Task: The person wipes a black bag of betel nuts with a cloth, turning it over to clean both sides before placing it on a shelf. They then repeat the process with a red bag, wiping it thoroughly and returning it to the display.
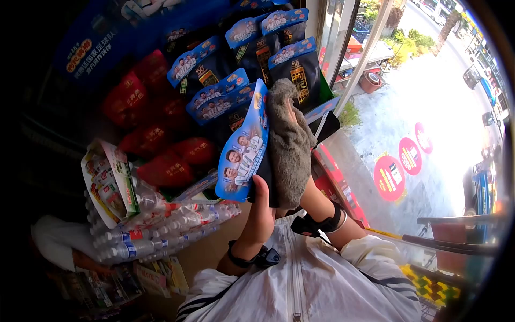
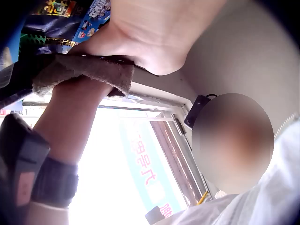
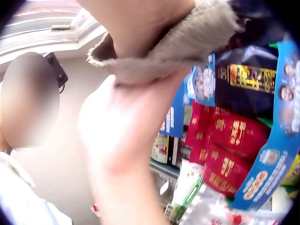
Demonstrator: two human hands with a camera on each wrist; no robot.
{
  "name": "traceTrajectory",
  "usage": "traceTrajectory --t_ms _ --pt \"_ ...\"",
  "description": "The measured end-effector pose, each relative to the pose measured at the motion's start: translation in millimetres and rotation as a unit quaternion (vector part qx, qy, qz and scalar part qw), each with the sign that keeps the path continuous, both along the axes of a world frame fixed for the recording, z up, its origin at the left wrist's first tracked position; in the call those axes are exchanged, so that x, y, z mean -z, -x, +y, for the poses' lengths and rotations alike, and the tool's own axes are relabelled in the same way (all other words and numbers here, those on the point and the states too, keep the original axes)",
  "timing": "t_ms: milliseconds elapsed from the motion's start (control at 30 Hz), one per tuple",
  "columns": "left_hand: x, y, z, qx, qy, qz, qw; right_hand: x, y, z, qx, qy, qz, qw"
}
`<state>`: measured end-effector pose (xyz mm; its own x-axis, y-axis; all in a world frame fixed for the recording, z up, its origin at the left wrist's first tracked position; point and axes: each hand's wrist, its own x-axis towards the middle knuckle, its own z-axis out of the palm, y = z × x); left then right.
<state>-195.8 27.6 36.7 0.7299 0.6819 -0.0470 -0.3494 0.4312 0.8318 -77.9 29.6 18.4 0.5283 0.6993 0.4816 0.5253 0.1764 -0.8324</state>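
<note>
In the head view my left hand [image 1: 260, 206] grips the lower end of a dark snack bag with a blue printed header card [image 1: 244, 153], the thumb lying on its face. Along the bag's right side my right hand [image 1: 291, 111] holds a fuzzy grey-brown cloth [image 1: 291, 166], which covers most of the hand and its fingers. Both wrist views show the cloth [image 2: 98, 70] draped around the right hand [image 3: 140, 21], close against the left hand [image 3: 124, 117].
Similar dark bags [image 1: 257, 56] with blue headers fill a display in front, beside red bags [image 1: 166, 169]. Packs of water bottles [image 1: 161, 222] stand below at left, with an open printed carton [image 1: 110, 180] on them. To the right, a doorway leads to bright pavement [image 1: 370, 139].
</note>
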Motion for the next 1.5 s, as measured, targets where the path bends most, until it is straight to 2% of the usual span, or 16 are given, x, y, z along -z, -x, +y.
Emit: traceTrajectory --t_ms 33,233,400,500,667,933,1000,1033,1067,1100,1167,1233,1300,1367,1400,1500 --pt "5 3 -3 -0.013 -0.053 -0.001 0.999 23 -11 4 -0.042 0.054 0.151 0.986" --pt "-27 5 9 -0.178 0.074 -0.121 0.974 25 -3 12 -0.039 -0.125 0.234 0.963" --pt "-31 5 16 -0.186 0.09 -0.087 0.975 10 7 -3 0.05 -0.021 0.354 0.934" --pt "-44 7 24 -0.203 0.135 -0.071 0.967 145 3 -4 0.078 0.055 0.083 0.992" --pt "-44 1 33 -0.198 0.173 -0.071 0.962 124 -20 -14 -0.032 -0.006 0.483 0.875" --pt "-37 5 41 -0.208 0.16 -0.082 0.961 75 -45 -14 0.016 -0.047 0.682 0.729" --pt "-38 9 38 -0.24 0.108 -0.104 0.959 17 -41 -31 0.043 0.061 0.264 0.962" --pt "-33 8 36 -0.269 0.062 -0.1 0.956 -7 -44 -31 -0.003 0.057 0.018 0.998" --pt "-30 6 34 -0.253 0.044 -0.128 0.958 89 -61 -37 0.147 0.068 -0.071 0.984" --pt "-19 4 30 -0.239 -0.007 -0.124 0.963 22 -50 -32 0.115 -0.102 -0.143 0.978" --pt "-15 -5 20 -0.151 -0.027 -0.111 0.982 -6 -14 -34 0.108 0.099 0.028 0.989" --pt "-18 -12 6 -0.074 -0.053 -0.092 0.992 -39 3 -35 -0.019 0.125 -0.077 0.989" --pt "-19 -11 -1 0.026 -0.106 -0.275 0.955 4 48 -24 -0.075 -0.12 0.305 0.942" --pt "-24 -17 -20 -0.216 -0.131 -0.071 0.965 31 37 -15 -0.132 -0.058 0.137 0.98" --pt "-13 -3 -16 -0.125 -0.063 -0.168 0.976 -29 58 -48 -0.001 0.154 0.133 0.979" --pt "-13 7 -19 -0.122 -0.125 -0.132 0.976 78 46 -29 -0.073 0.051 0.34 0.936"
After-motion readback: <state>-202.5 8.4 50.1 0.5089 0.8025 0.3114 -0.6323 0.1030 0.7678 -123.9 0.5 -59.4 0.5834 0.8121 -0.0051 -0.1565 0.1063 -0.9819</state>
